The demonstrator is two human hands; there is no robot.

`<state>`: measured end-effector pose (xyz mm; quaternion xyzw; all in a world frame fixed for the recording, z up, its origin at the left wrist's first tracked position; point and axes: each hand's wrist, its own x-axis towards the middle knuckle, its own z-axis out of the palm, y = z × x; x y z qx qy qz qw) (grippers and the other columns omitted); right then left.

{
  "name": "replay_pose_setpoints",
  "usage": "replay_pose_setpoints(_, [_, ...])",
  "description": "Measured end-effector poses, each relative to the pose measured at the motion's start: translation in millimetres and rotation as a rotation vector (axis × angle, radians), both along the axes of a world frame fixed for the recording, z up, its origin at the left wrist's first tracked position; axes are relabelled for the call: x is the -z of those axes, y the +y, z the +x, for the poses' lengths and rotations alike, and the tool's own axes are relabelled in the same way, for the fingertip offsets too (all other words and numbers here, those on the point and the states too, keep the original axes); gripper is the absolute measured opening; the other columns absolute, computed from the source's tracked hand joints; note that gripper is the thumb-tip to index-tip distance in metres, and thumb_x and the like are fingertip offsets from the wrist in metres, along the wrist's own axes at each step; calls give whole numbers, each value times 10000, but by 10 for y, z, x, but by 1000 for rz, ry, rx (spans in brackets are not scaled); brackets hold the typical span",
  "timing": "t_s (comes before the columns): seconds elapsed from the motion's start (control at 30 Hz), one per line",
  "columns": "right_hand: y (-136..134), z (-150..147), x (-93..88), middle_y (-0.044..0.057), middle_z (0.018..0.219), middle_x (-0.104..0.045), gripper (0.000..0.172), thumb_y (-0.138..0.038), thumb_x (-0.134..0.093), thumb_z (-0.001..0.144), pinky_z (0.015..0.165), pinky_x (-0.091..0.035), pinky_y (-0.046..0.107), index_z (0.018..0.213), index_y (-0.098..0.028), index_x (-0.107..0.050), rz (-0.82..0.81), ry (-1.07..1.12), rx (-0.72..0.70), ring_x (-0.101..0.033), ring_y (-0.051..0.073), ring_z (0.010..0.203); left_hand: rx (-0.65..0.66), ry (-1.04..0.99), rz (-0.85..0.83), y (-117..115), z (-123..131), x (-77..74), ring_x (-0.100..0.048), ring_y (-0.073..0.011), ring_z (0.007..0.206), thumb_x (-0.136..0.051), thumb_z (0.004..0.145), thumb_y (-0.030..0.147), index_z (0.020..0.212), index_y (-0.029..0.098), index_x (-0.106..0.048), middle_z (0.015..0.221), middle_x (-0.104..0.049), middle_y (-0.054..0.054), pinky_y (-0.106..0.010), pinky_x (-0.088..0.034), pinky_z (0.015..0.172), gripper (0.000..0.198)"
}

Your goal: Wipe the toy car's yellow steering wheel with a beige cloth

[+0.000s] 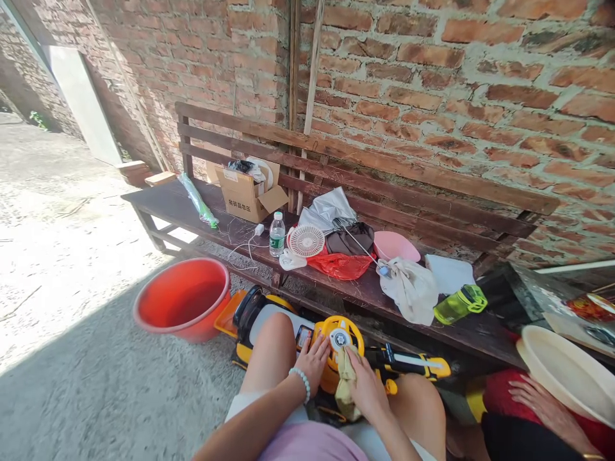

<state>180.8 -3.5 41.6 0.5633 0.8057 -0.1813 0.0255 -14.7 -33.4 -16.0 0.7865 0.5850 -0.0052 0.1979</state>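
Observation:
A yellow and black toy ride-on car (288, 326) with a yellow steering wheel (339, 334) stands between my knees on the concrete. My left hand (313, 362), with a pale bead bracelet at the wrist, rests fingers spread on the car's top just left of the wheel. My right hand (366, 387) is closed on a crumpled yellowish cloth (346, 381), pressed against the wheel's lower right side.
An orange tub (182, 307) sits on the ground to the left. A wooden bench (202, 214) against the brick wall holds a cardboard box (247, 191), water bottle (277, 234), small white fan (306, 241), pink bowl (396, 246), green bottle (460, 304). Another person's hand (545, 406) rests at right.

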Motion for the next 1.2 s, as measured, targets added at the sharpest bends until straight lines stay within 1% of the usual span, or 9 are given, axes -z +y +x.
replay_pose_setpoints(0.13, [555,-126,-160,44,1557,-477,823,-65,-466,802,1074,-432,336,1584,-312,-392,205,21,63,-518,255,1333,27,-25,-39,-7,-23,-97,-36,-326,1591,-571,819,334,1641,149,-213,1719,-71,-92,-611,-81,1270,915])
replay_pose_setpoints(0.27, [825,-449,-46,36,1560,-494,707,-47,-458,820,1086,-399,406,1462,-318,-573,116,-91,21,-471,289,1353,6,-51,-114,29,-49,-96,-32,-313,1593,-569,771,313,1642,119,-181,1720,-27,-92,-593,-163,1261,973])
replay_pose_setpoints(0.43, [582,-494,97,59,1473,-578,596,-40,-506,792,1124,-349,353,1306,-273,-698,83,84,-168,-520,248,1287,-48,-77,-117,3,-62,14,-8,-289,1594,-532,727,266,1648,88,-31,1717,31,-85,-541,-182,1268,1063])
replay_pose_setpoints(0.57, [198,-291,71,52,1318,-661,615,-14,-493,759,1081,-389,297,1286,-260,-695,-34,198,-187,-562,211,1231,-96,-70,-91,-39,-4,82,21,-301,1591,-537,715,270,1632,53,44,1710,62,-107,-515,-162,1278,1107])
replay_pose_setpoints(0.67, [-58,-200,48,51,1199,-683,499,-48,-462,831,1023,-428,296,1191,-266,-730,-34,221,-215,-580,216,1164,-76,-30,-95,-21,42,97,22,-314,1589,-548,715,288,1630,49,47,1709,54,-113,-533,-139,1276,1117])
replay_pose_setpoints(0.8, [-195,-178,-15,70,1176,-679,458,-76,-473,858,1006,-440,308,1180,-265,-738,-18,171,-191,-573,235,1153,-53,33,-84,18,42,110,25,-337,1587,-551,726,304,1645,100,-17,1711,58,-82,-589,-100,1266,1083])
replay_pose_setpoints(0.93, [-72,-142,-192,59,1225,-681,584,-37,-469,790,1036,-425,289,1266,-269,-715,-56,173,-162,-577,226,1175,-49,59,-63,10,5,123,20,-336,1588,-562,730,293,1648,109,-56,1716,45,-63,-596,-67,1266,1064])
replay_pose_setpoints(1.07, [286,-164,-420,35,1444,-581,718,-33,-465,755,1109,-376,302,1415,-271,-619,68,211,-68,-510,228,1273,-55,58,-57,-15,-3,123,16,-333,1589,-551,758,280,1651,123,-79,1718,57,-52,-599,-97,1263,1022])
replay_pose_setpoints(1.2, [651,-321,-411,0,1585,-446,758,-46,-483,776,1155,-324,374,1478,-325,-548,28,112,-87,-403,252,1395,-63,84,-67,-10,0,121,28,-337,1589,-571,737,283,1647,128,-158,1716,80,-48,-605,-105,1258,1011])
